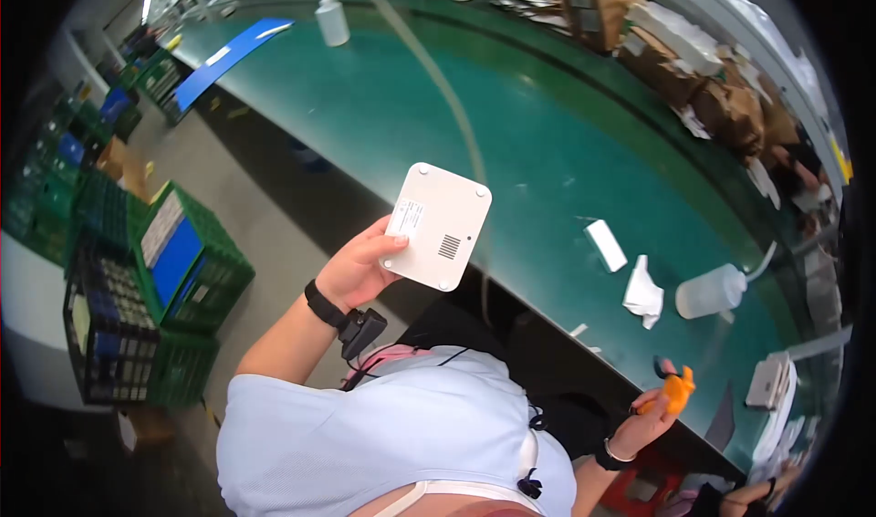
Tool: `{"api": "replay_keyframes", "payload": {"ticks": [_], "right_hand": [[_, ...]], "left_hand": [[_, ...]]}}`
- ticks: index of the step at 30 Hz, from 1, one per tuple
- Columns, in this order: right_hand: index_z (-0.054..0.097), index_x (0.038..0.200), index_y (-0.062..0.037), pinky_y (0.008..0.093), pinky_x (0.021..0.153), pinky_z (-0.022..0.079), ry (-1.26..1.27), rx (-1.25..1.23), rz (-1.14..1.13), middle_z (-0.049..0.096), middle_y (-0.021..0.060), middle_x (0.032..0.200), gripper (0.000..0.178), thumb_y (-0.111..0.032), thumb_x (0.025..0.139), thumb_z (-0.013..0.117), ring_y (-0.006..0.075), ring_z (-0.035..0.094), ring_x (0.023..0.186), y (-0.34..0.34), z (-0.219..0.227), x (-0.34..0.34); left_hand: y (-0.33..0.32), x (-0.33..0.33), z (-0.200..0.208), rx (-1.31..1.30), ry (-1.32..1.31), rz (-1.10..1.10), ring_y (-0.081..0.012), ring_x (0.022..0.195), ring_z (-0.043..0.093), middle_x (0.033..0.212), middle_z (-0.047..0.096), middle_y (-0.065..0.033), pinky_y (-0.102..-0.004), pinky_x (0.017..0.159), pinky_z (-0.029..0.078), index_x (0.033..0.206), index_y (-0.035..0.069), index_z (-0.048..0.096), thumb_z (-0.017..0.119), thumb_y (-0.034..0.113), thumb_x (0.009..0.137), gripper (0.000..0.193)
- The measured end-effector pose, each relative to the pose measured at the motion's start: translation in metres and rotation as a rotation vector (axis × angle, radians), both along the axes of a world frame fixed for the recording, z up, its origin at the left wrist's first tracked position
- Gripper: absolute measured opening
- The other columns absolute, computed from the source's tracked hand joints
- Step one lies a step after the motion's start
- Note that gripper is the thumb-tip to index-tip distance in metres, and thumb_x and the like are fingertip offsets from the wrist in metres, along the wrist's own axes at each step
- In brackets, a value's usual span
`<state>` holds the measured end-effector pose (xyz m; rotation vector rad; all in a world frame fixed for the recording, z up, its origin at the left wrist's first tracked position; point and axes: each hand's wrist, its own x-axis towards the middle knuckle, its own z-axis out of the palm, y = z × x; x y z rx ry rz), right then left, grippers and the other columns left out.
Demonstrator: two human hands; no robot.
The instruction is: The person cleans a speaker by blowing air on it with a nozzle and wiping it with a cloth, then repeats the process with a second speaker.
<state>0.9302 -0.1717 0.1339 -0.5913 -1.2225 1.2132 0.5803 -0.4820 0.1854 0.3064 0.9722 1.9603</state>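
My left hand grips a flat white square device by its left edge, with the thumb on top. Its face carries small round feet at the corners, a printed label, a dark vent grille and a small hole. Over the bench edge at the lower right, my right hand is closed on a small orange object with a dark part beside it; its exact kind cannot be made out. On the bench between the hands lie a narrow white block and a crumpled white tissue.
A green-topped bench runs across, with a translucent squeeze bottle at right and a white bottle farther off. A hose hangs across the view. Brown paper bags line the far side. Green crates stand at left.
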Motion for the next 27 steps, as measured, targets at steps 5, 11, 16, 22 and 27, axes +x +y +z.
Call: {"api": "replay_keyframes", "payload": {"ticks": [5, 11, 16, 22, 27], "right_hand": [[0.058, 0.107, 0.0007, 0.0334, 0.064, 0.05, -0.837, 0.569, 0.747, 0.069, 0.017, 0.101, 0.031, -0.016, 0.086, 0.074, 0.0248, 0.064, 0.07, -0.056, 0.064, -0.072], [0.056, 0.091, -0.003, 0.0412, 0.055, 0.046, -1.168, 0.788, 0.819, 0.062, 0.0152, 0.076, 0.03, -0.019, 0.08, 0.079, 0.0378, 0.059, 0.063, -0.074, 0.071, -0.129], [0.052, 0.085, -0.0037, 0.0421, 0.056, 0.046, -1.225, 0.77, 0.76, 0.059, 0.0162, 0.074, 0.033, -0.023, 0.08, 0.079, 0.0388, 0.06, 0.065, -0.089, 0.075, -0.149], [0.051, 0.083, -0.0039, 0.0432, 0.055, 0.046, -1.241, 0.724, 0.881, 0.059, 0.0159, 0.072, 0.037, -0.028, 0.082, 0.078, 0.0392, 0.06, 0.065, -0.079, 0.077, -0.161], [0.051, 0.083, -0.004, 0.0437, 0.056, 0.046, -1.244, 0.738, 0.842, 0.059, 0.0155, 0.071, 0.038, -0.032, 0.082, 0.078, 0.0395, 0.059, 0.064, -0.073, 0.08, -0.165]], "left_hand": [[-0.056, 0.012, -0.035, -0.198, 0.151, 0.28, -0.0178, 0.12, 0.059, 0.132, 0.062, -0.0074, -0.0346, 0.103, 0.046, 0.143, 0.002, 0.048, 0.067, 0.015, 0.092, 0.056], [-0.076, 0.004, -0.048, -0.345, 0.252, 0.377, -0.016, 0.117, 0.06, 0.129, 0.063, -0.0065, -0.0326, 0.101, 0.046, 0.141, 0.001, 0.051, 0.071, 0.008, 0.089, 0.057], [-0.081, -0.012, -0.056, -0.439, 0.386, 0.371, -0.0157, 0.116, 0.06, 0.123, 0.065, -0.0051, -0.0328, 0.1, 0.047, 0.14, 0.0, 0.051, 0.073, 0.009, 0.088, 0.058], [-0.079, -0.021, -0.024, -0.988, 1.31, 0.313, -0.0255, 0.105, 0.065, 0.116, 0.067, -0.0086, -0.0336, 0.089, 0.053, 0.137, 0.004, 0.056, 0.075, 0.012, 0.078, 0.062], [-0.09, -0.049, -0.011, -1.002, 1.537, -0.07, -0.0291, 0.096, 0.065, 0.112, 0.066, -0.0102, -0.0355, 0.084, 0.055, 0.136, 0.007, 0.057, 0.076, 0.017, 0.075, 0.065]]}}
